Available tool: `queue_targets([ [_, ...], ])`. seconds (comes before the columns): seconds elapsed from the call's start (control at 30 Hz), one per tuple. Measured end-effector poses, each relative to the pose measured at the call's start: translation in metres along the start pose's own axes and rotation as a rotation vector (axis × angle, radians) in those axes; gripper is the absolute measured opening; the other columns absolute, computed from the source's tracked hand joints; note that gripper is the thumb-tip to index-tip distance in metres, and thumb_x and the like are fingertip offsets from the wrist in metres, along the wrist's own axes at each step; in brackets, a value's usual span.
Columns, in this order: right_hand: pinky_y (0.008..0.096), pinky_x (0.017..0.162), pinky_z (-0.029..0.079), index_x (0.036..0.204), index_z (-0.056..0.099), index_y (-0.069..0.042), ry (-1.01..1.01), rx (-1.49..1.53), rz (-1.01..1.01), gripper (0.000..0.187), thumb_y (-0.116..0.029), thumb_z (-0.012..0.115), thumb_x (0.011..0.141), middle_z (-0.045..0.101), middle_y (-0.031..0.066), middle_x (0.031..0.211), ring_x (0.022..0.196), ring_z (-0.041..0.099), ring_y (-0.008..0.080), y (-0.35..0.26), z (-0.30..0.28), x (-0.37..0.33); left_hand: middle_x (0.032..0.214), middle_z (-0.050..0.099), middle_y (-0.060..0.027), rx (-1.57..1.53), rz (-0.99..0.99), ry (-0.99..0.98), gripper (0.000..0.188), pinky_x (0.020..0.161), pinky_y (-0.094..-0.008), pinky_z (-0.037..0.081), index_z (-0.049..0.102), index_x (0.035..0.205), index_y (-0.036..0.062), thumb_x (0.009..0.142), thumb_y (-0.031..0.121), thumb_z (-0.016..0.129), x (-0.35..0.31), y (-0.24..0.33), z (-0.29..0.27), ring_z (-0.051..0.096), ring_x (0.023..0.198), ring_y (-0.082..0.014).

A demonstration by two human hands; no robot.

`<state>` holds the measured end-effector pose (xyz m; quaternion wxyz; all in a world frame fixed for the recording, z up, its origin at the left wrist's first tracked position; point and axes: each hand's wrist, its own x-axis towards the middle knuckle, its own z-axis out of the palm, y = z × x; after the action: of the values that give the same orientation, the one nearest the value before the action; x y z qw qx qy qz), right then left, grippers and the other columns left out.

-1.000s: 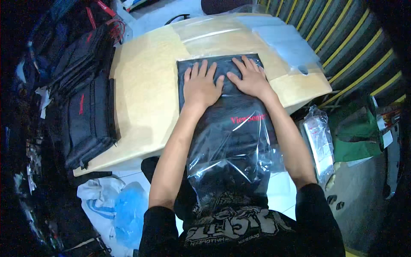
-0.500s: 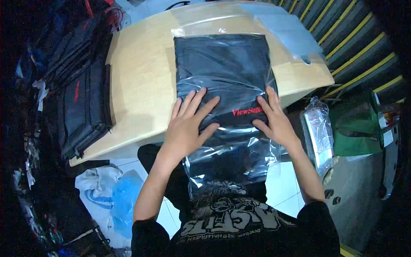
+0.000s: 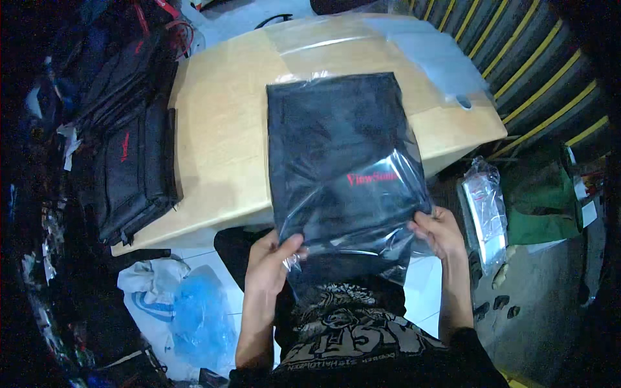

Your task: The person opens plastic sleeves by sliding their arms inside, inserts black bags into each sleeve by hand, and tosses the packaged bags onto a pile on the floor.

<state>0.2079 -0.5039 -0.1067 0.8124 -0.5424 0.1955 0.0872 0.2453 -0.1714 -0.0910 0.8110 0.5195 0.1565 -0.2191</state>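
The left hand (image 3: 266, 262) pinches one side of a clear plastic sleeve (image 3: 381, 247), the right hand (image 3: 443, 231) pinches the other, and inside, the flat black fabric case (image 3: 336, 129) overhangs the pale wooden table (image 3: 220, 142)!

The wrapped case (image 3: 336, 142) lies over the worktop (image 3: 220, 129), near end past the edge. Left of the case, on the worktop: bags (image 3: 139, 161). Behind it, rightward: plastic sheets (image 3: 435, 58). Before it, leftward, on the floor (image 3: 424, 281): plastic bag (image 3: 204, 317). Right of it: wrapped box (image 3: 485, 216). At its near left corner: left hand (image 3: 266, 262); near right: right hand (image 3: 441, 234)
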Motion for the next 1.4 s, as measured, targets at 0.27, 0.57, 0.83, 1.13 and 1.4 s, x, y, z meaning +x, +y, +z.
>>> queue_targets([
  [0.27,0.0215,0.050,0.050,0.086,0.060,-0.002,0.143,-0.105,-0.001,0.019,-0.018,0.070,0.083,0.066,0.0089,0.075,0.060,0.064,0.0128,0.006,0.021,-0.014,0.073,0.067,-0.0158,0.181,-0.194,-0.020,0.026,0.063,-0.0324,0.056,0.064,0.086,-0.0066,0.082,0.018,0.071,-0.015,-0.004,-0.035,0.067,0.065,-0.0210],
  [0.57,0.0338,0.070,0.056,0.104,0.057,0.004,-0.123,0.034,0.015,0.033,-0.024,0.063,0.087,0.065,0.0209,0.099,0.086,0.067,0.0300,0.010,0.003,-0.008,0.085,0.067,-0.0173,0.082,-0.049,-0.229,0.031,0.071,-0.0344,0.056,0.063,0.094,-0.0071,0.085,0.022,0.068,-0.019,-0.003,-0.047,0.068,0.077,-0.0242],
  [0.83,0.0310,0.059,0.052,0.104,0.058,0.004,-0.028,-0.143,-0.049,0.033,-0.014,0.069,0.078,0.066,0.0181,0.086,0.065,0.064,0.0219,-0.023,0.021,-0.012,0.084,0.070,-0.0087,0.494,0.194,-0.195,0.016,0.070,-0.0266,0.050,0.069,0.091,-0.0019,0.082,0.011,0.070,-0.048,0.051,0.003,0.064,0.076,-0.0114],
  [1.13,0.0310,0.061,0.057,0.117,0.044,0.012,-1.038,-0.341,0.018,0.050,-0.023,0.060,0.086,0.057,0.0267,0.107,0.083,0.065,0.0268,-0.116,0.201,-0.036,0.086,0.068,-0.0194,-0.210,0.461,0.096,0.023,0.063,-0.0274,0.055,0.064,0.095,-0.0066,0.078,0.006,0.070,-0.308,0.082,0.012,0.068,0.075,-0.0212],
  [1.4,0.0273,0.077,0.055,0.109,0.054,0.012,-1.309,-0.559,0.651,0.036,-0.020,0.054,0.093,0.063,0.0226,0.103,0.088,0.065,0.0242,0.068,0.385,-0.040,0.084,0.067,-0.0124,-0.662,0.761,1.109,0.029,0.048,-0.0247,0.052,0.060,0.103,-0.0050,0.083,0.016,0.067,-0.337,-0.074,-0.072,0.066,0.067,-0.0165],
])
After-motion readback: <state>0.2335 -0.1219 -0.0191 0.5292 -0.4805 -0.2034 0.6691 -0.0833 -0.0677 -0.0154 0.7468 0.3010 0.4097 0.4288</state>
